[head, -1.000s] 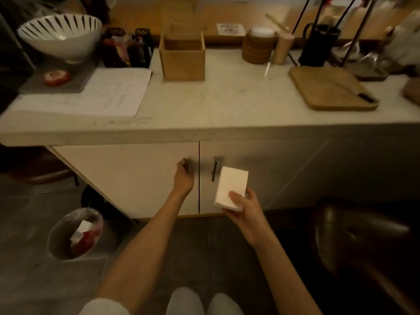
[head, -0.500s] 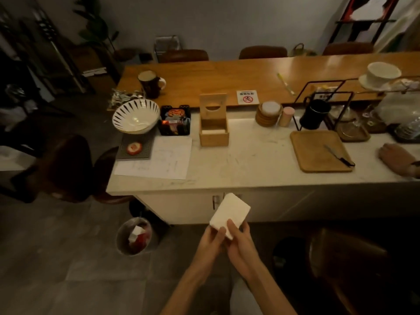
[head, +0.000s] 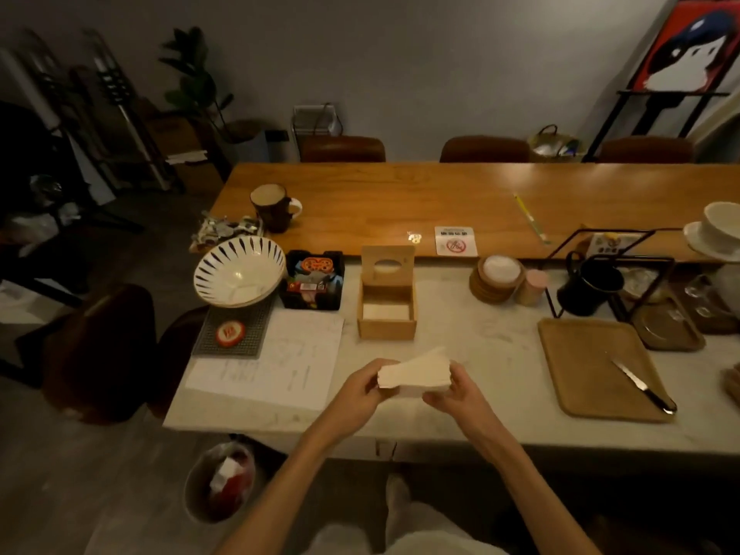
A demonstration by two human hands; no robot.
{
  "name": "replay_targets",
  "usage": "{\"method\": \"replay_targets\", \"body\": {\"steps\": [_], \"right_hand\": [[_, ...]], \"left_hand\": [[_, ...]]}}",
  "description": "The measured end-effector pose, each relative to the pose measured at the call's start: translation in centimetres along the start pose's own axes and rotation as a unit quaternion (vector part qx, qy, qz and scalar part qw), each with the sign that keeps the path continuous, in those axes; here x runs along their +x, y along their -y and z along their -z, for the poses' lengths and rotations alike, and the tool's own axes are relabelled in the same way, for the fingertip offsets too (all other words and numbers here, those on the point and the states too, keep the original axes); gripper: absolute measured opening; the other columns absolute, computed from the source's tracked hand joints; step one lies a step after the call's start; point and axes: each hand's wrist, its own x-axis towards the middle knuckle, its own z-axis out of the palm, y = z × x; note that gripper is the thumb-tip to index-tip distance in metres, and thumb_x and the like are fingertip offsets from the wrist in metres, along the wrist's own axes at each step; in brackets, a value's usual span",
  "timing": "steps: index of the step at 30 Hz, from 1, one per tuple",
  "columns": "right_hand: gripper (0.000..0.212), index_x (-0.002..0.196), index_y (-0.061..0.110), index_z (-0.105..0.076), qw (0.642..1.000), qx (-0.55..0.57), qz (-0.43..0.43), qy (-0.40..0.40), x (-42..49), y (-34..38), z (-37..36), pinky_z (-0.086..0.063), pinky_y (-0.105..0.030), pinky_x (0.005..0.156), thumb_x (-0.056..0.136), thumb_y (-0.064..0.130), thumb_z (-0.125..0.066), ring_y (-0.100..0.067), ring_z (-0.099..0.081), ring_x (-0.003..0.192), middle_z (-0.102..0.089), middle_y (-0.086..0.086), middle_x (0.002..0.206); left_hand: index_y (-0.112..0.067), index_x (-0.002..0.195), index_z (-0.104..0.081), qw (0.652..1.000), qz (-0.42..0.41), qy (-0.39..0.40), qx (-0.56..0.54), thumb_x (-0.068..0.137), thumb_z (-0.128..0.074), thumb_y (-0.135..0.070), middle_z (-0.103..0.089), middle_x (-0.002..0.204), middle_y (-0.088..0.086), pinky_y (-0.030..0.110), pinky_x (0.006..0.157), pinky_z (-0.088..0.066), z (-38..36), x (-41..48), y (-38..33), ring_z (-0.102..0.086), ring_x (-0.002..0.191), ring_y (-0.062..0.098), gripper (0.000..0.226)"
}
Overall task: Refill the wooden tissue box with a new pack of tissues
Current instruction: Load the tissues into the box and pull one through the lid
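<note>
The wooden tissue box (head: 387, 328) stands on the white counter (head: 472, 354), its lid with an oval slot tilted up at the back. A low layer of white tissue lies inside it. The new tissue pack (head: 414, 373), a white block, hovers over the counter just in front of the box. My left hand (head: 354, 390) grips its left end and my right hand (head: 456, 388) grips its right end. A flap of wrapper or tissue sticks up from the pack's top.
A sheet of paper (head: 276, 362) lies left of my hands. A striped bowl (head: 239, 271) and a black snack holder (head: 314, 279) stand behind it. At right is a wooden tray (head: 592, 366) with a knife (head: 640, 385). A bin (head: 220, 480) stands on the floor below.
My left hand left the cabinet door and joined the right on the pack. The view rose from the cabinet to the countertop, and the pack moved up over the counter, near the box.
</note>
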Motion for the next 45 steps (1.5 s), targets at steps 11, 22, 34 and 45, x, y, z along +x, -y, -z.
{"method": "replay_targets", "body": {"steps": [11,22,34,45], "right_hand": [[0.056,0.147,0.016,-0.036,0.981,-0.175,-0.049,-0.065,5.8,-4.5,-4.0,-0.030,-0.020,0.104,0.096,0.024,-0.057,-0.009,-0.041,0.131,-0.042,-0.001,0.150],[0.070,0.155,0.016,-0.014,0.985,-0.141,-0.047,-0.085,5.4,-5.9,-5.6,-0.027,-0.023,0.113,0.096,0.007,-0.052,-0.008,-0.034,0.138,-0.036,-0.001,0.154],[0.041,0.131,0.026,-0.052,0.954,-0.279,0.044,-0.102,5.9,-6.5,-2.5,-0.045,-0.018,0.093,0.092,0.032,-0.062,-0.002,-0.054,0.113,-0.056,0.015,0.128],[0.028,0.121,0.027,-0.057,0.988,-0.154,-0.023,-0.019,5.5,-5.3,-0.4,-0.053,-0.020,0.087,0.094,0.030,-0.060,-0.004,-0.061,0.105,-0.064,0.007,0.118]], "left_hand": [[-0.029,0.146,-0.028,0.995,0.090,-0.016,0.044,0.099,-0.051,-0.015,-0.024,0.159,-0.002,0.030,0.121,-0.017,1.1,3.6,7.0,-0.020,0.144,0.006,0.054],[-0.038,0.146,-0.016,0.994,0.099,-0.043,-0.018,0.097,-0.053,-0.013,-0.027,0.154,-0.005,0.032,0.119,-0.027,-0.2,3.6,8.8,-0.030,0.143,0.011,0.065],[-0.018,0.137,-0.045,0.996,0.027,-0.043,0.078,0.098,-0.049,-0.010,-0.053,0.136,-0.001,0.035,0.110,-0.042,0.8,3.0,9.4,-0.048,0.128,0.008,0.039],[-0.022,0.124,-0.055,0.993,0.111,-0.015,-0.037,0.091,-0.064,-0.015,-0.062,0.124,-0.002,0.026,0.099,-0.050,2.5,3.7,8.7,-0.059,0.116,0.010,0.035]]}}
